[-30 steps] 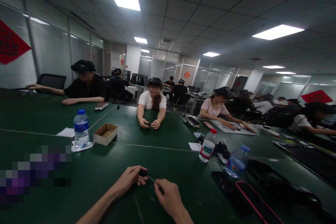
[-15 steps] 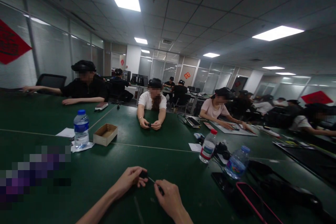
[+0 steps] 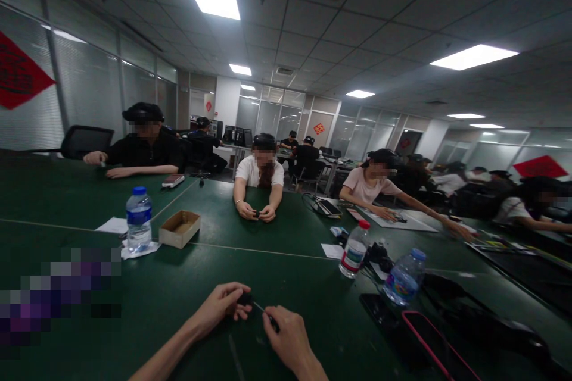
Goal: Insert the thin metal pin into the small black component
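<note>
My left hand (image 3: 227, 302) is closed on a small black object (image 3: 244, 298), whose exact kind I cannot make out. In my right hand (image 3: 288, 333) is a screwdriver (image 3: 274, 322) with a dark handle, gripped between thumb and fingers. Its thin metal shaft points up and left toward the black object; whether the tip touches it is not clear. Both hands are just above the green table (image 3: 179, 333), close together.
An open cardboard box (image 3: 180, 230) and a blue-capped water bottle (image 3: 139, 223) stand at left. On the right are a red-capped bottle (image 3: 354, 253), another bottle (image 3: 404, 280) and a pink-edged phone (image 3: 440, 345). Across the table sits a person in white (image 3: 259, 172).
My hands have barely moved. The person at the right has stretched an arm further right, and the person at the left has drawn an outstretched arm in.
</note>
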`<action>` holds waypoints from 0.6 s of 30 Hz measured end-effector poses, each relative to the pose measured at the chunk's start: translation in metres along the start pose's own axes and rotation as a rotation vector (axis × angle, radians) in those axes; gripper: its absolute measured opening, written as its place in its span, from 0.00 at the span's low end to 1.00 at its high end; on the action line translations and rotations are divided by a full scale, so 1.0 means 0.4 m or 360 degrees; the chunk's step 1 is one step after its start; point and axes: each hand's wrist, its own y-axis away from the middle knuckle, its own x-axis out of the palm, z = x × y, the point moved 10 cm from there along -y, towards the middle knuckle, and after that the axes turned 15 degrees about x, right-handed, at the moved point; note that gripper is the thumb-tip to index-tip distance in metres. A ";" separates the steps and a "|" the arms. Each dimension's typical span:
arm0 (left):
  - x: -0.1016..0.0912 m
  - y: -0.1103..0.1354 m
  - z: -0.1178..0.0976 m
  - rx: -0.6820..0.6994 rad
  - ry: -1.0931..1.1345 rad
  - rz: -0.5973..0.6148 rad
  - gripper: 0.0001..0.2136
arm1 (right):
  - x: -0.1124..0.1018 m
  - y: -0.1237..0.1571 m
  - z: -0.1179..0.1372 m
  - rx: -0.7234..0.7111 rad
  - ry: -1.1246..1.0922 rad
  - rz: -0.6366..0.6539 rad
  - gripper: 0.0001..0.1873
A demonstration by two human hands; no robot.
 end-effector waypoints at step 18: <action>0.000 -0.003 -0.020 0.0063 -0.0295 0.0107 0.20 | -0.010 0.002 -0.004 0.0035 -0.0012 -0.0005 0.13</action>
